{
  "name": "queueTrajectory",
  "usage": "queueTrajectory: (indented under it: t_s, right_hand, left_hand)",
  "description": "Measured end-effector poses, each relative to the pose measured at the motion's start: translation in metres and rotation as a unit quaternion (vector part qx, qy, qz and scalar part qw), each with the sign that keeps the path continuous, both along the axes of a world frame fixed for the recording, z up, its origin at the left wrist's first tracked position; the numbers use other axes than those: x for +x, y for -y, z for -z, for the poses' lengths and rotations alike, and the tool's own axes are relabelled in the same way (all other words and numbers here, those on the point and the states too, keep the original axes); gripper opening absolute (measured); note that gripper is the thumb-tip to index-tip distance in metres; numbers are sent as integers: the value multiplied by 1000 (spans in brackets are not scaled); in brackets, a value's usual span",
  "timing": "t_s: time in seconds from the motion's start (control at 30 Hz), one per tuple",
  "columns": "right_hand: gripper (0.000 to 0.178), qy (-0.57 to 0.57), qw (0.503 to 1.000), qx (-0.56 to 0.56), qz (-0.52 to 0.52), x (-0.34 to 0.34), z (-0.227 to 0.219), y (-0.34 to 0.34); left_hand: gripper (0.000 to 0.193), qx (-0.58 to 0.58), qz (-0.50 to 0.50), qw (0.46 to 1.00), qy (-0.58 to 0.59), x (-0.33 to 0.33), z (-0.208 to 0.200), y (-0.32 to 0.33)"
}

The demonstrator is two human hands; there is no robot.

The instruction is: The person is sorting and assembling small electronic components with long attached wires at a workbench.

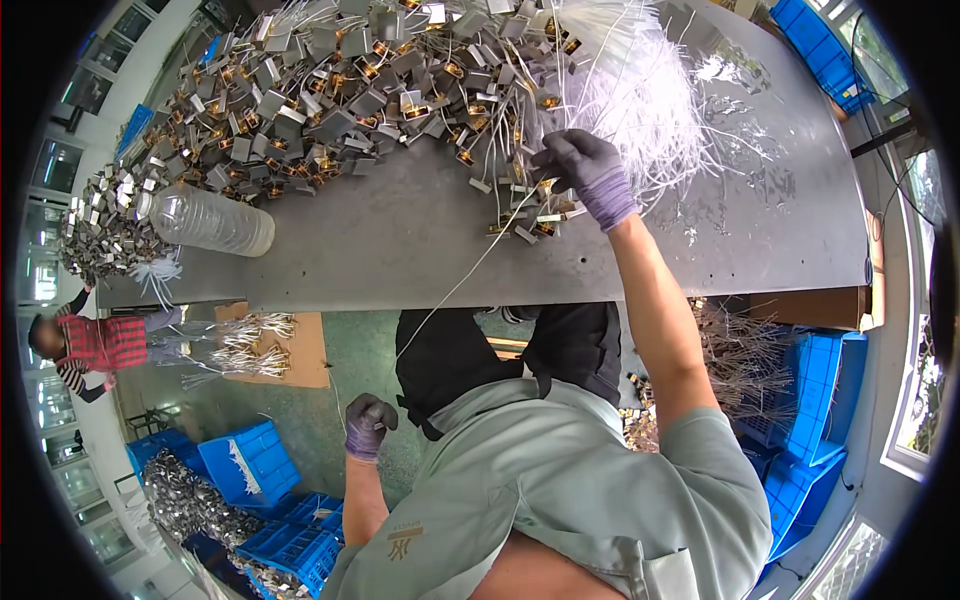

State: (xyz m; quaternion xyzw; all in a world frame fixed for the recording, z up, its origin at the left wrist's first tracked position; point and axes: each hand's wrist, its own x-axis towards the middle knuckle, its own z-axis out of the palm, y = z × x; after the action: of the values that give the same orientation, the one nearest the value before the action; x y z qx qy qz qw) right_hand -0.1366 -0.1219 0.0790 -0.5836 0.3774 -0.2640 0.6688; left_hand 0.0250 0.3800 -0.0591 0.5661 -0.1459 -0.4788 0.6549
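Observation:
My right hand (594, 178), in a purple-grey glove, reaches over the table with its fingers closed in a pinch. A long white wire (462, 278) runs from those fingertips down past the table edge toward my lap. Just beneath the hand lie small grey metal-cased parts with copper-coloured coils (541, 225). Lower down, off the table's near edge, my left hand (369, 425) is closed in the same kind of glove. A thin wire (337, 395) rises beside its fingers and seems to be gripped there; the fist hides the end.
A large heap of similar parts (340, 125) covers the far table (400, 235). White wires (650, 110) bunch at the right. A clear plastic bottle (212, 220) lies on its side. Blue crates (250, 465) stand below left, others (815, 400) at right. Another person (105, 343) is at far left.

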Motion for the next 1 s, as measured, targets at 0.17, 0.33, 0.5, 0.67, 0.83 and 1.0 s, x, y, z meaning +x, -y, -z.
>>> queueTrajectory:
  t_s: [0.17,0.33,0.5,0.67,0.83,1.0]
  right_hand:
    - [26,137,985,61,88,-11,6,0]
    - [25,193,971,90,109,-13,8,-5]
    - [26,191,970,95,113,-13,12,-14]
    - [30,308,933,170,72,-7,23,-39]
    - [31,131,981,67,-126,-6,15,-109]
    - [30,119,993,-21,0,-17,-7,-63]
  left_hand:
    - [27,16,7,999,26,1,-4,9]
    - [34,22,9,998,54,4,-4,12]
    - [38,44,0,995,87,6,-5,11]
    - [29,38,-43,991,118,-2,-8,21]
    - [29,173,-9,955,240,-18,-34,63]
    - [24,218,-32,939,264,-34,-54,98]
